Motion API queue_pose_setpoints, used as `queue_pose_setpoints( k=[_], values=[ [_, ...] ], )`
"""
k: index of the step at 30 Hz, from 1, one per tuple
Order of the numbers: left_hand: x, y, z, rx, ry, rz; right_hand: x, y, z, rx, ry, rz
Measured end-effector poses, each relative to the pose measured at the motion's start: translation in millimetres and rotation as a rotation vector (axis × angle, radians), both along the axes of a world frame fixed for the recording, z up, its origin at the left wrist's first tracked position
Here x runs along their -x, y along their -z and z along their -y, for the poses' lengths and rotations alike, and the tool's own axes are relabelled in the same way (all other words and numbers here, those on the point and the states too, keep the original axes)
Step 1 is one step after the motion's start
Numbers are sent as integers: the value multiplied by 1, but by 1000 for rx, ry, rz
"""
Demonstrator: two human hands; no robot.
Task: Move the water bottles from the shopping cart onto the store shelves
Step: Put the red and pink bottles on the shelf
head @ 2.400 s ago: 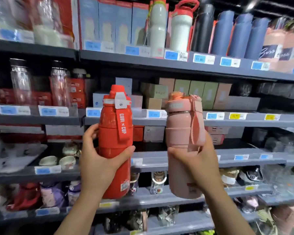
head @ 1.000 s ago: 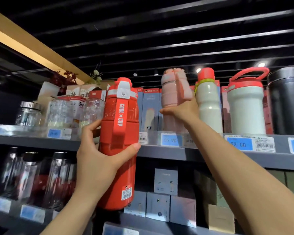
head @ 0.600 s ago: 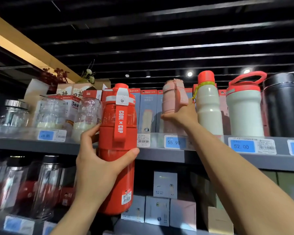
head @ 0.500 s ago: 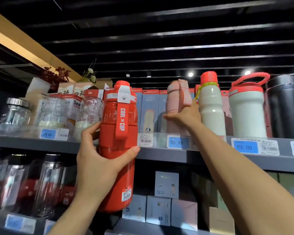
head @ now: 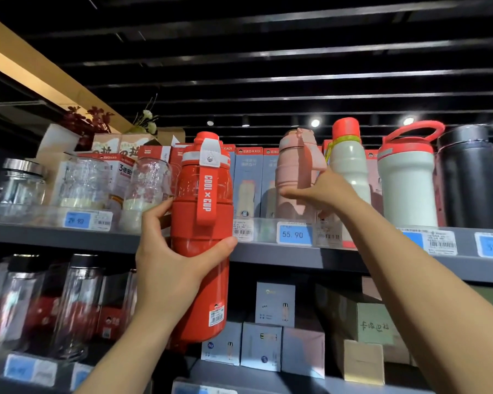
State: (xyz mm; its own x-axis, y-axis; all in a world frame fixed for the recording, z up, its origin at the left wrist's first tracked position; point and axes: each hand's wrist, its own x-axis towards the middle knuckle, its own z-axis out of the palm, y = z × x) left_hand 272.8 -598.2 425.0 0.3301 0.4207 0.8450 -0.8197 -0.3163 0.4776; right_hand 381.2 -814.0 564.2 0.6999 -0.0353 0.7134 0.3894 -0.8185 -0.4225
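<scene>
On the top shelf [head: 268, 253], just behind its front edge, the pink bottle [head: 295, 172] stands upright beside a white bottle [head: 349, 169], the right hand [head: 322, 191] wrapped round its lower body. The left hand [head: 168, 268] grips the red bottle [head: 201, 237], upright and nearer the person, its base well below that front edge. It likely needs lifting over the edge, left of the pink one.

The left hand [head: 168, 268] is gripping a red bottle [head: 202, 237] around its middle and holding it upright in front of the top shelf [head: 268, 253]. The right hand [head: 322, 191] is holding a pink bottle [head: 295, 172] that is standing on this shelf, just beside a white bottle with a red cap [head: 347, 163]. To the right, a white bottle with a red loop handle [head: 407, 180] and a black flask [head: 467, 177] are standing. Glass jars [head: 80, 183] are standing at the left.
</scene>
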Motion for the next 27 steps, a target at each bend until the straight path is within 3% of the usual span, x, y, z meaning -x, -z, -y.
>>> queue_pose_setpoints(
  k=[2,4,7,9,11,13,15,19,22,27],
  values=[
    [1,-4,3,1,24,17,17,7,9,-7,20,80],
    [3,-8,9,1,57,30,39,25,17,-32,87,289],
    [2,-14,19,-2,96,43,85,64,11,-169,-153,618],
    [-2,-19,27,-1,89,60,113,82,-6,-170,-406,537],
    [-8,-24,37,-40,76,84,127,86,-22,-173,-606,288],
    [-11,-29,46,-85,69,107,130,81,-32,-191,-759,100],
    [-12,-34,52,-136,46,117,131,74,-36,-233,-845,34],
    [-12,-35,45,-266,204,81,126,69,-42,-242,-842,126],
    [-6,-36,36,-370,296,41,115,61,-51,-253,-719,243],
    [-2,-58,12,-415,422,95,97,35,-64,-288,-600,423]
  ],
)
